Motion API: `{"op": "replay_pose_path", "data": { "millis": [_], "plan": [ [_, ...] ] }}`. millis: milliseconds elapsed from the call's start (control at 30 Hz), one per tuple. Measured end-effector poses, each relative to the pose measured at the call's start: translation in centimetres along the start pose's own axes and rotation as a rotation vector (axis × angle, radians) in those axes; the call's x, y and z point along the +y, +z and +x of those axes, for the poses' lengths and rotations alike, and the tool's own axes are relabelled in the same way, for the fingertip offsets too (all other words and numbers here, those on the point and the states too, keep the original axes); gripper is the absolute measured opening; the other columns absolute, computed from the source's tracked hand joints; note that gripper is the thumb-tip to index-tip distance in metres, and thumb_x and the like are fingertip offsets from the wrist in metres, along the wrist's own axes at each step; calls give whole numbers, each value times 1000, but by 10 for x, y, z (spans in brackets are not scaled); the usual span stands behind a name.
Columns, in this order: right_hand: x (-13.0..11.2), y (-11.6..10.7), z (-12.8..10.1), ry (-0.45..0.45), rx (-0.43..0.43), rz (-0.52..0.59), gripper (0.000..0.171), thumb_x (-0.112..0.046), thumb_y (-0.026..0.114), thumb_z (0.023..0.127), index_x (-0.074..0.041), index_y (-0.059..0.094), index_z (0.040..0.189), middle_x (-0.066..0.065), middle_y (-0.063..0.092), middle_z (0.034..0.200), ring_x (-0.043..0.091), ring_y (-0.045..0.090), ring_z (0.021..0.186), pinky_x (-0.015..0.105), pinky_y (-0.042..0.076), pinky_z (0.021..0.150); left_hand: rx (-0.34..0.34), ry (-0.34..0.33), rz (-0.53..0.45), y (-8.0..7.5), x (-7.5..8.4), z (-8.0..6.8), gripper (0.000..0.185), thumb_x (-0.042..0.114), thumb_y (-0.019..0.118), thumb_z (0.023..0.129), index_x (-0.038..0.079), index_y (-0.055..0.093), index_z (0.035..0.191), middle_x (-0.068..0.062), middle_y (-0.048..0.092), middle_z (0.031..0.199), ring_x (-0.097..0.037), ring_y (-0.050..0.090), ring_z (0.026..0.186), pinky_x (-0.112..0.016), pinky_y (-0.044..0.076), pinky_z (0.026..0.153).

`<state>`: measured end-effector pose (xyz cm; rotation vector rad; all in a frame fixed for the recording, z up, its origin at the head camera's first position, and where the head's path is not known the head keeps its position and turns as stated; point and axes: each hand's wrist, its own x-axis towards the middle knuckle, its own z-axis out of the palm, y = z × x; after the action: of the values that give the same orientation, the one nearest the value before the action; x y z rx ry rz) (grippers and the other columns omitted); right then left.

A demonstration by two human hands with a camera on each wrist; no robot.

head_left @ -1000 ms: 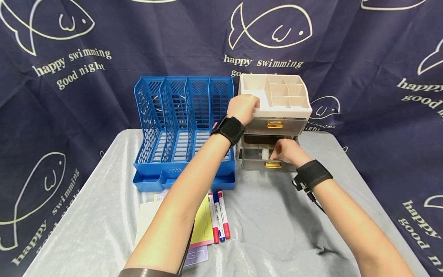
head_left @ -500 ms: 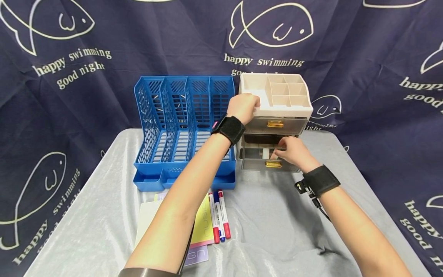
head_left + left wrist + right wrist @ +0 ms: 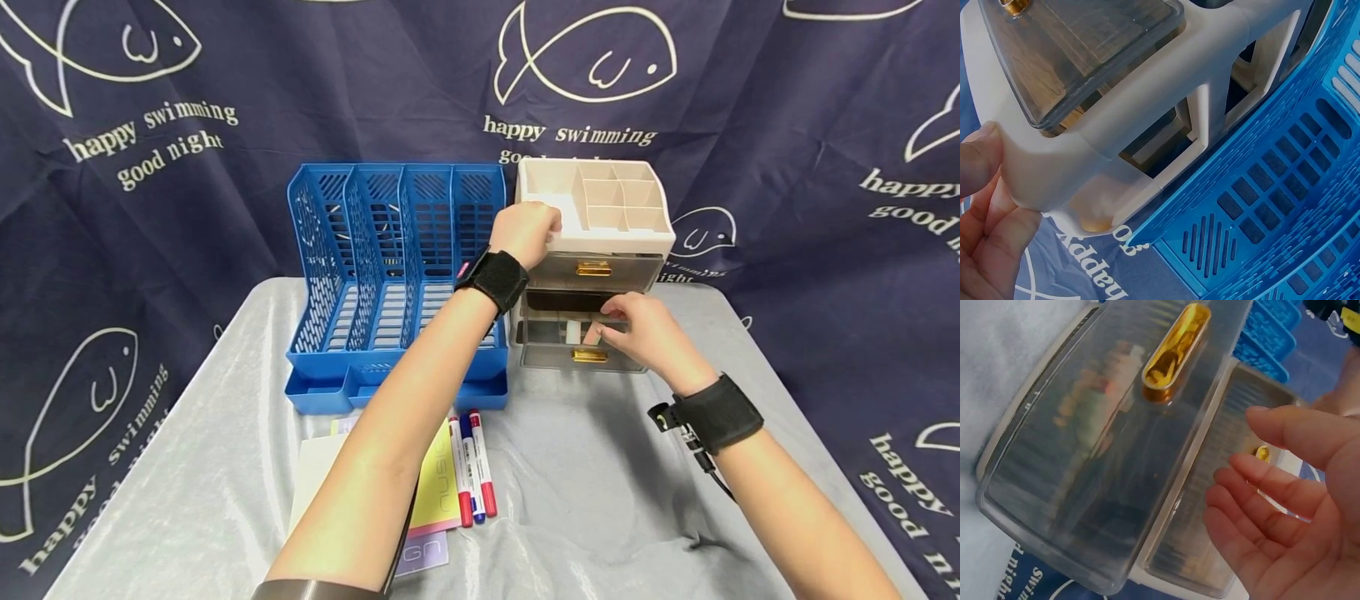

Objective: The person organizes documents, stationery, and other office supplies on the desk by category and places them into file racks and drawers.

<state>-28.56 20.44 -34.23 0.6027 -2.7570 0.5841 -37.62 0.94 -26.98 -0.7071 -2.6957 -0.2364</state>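
Note:
My left hand [image 3: 525, 233] grips the front left edge of a white desktop drawer organizer [image 3: 611, 241]; in the left wrist view its thumb and fingers [image 3: 1005, 215] pinch the white rim. The organizer's upper clear grey drawer [image 3: 558, 273] is closed. Its lower drawer [image 3: 543, 357], with a gold handle [image 3: 589, 356], stands pulled out. Inside it are a small white block [image 3: 573, 332] and a pinkish block [image 3: 593, 333], perhaps erasers. Over this drawer's right side is my right hand [image 3: 648, 333], thumb and fingers apart, holding nothing in the right wrist view [image 3: 1279, 506].
A blue mesh file rack [image 3: 397, 358] stands left of the organizer, close beside it. In front of the rack lie three markers [image 3: 472, 471] and a stack of notebooks [image 3: 438, 483], partly hidden by my left forearm. A dark fish-print cloth [image 3: 420, 75] hangs behind the table.
My right hand has let go of the pinkish block, which now lies in the lower drawer, and has drawn back slightly to the right. The left hand keeps its grip on the organizer.

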Motion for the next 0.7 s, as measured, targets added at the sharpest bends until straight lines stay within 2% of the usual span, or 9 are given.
{"op": "replay_pose_path", "data": {
  "millis": [233, 433, 700],
  "plan": [
    [-17, 7, -14, -77, 50, 10, 7, -3, 70, 79, -4, 67, 84, 11, 65, 86, 29, 62, 85, 44, 49, 78, 1, 1, -4, 1, 0, 0, 21, 5, 57, 88, 17, 71, 100, 0, 69, 98, -15, 63, 91, -33, 50, 81],
    [-28, 16, -29, -110, 67, -23, 15, -2, 72, 77, -2, 65, 90, 11, 63, 89, 28, 61, 84, 44, 49, 77, 10, 2, -3, 2, -1, 1, 20, 6, 58, 88, 17, 71, 99, 1, 70, 98, -15, 64, 90, -33, 50, 80],
    [-30, 29, -42, -127, 120, -82, 23, -3, 73, 76, 0, 66, 97, 11, 62, 90, 28, 59, 86, 42, 50, 76, 8, 6, -5, 3, -2, 1, 20, 7, 57, 89, 17, 71, 100, 0, 69, 100, -16, 63, 92, -34, 50, 80]
  ]
}}
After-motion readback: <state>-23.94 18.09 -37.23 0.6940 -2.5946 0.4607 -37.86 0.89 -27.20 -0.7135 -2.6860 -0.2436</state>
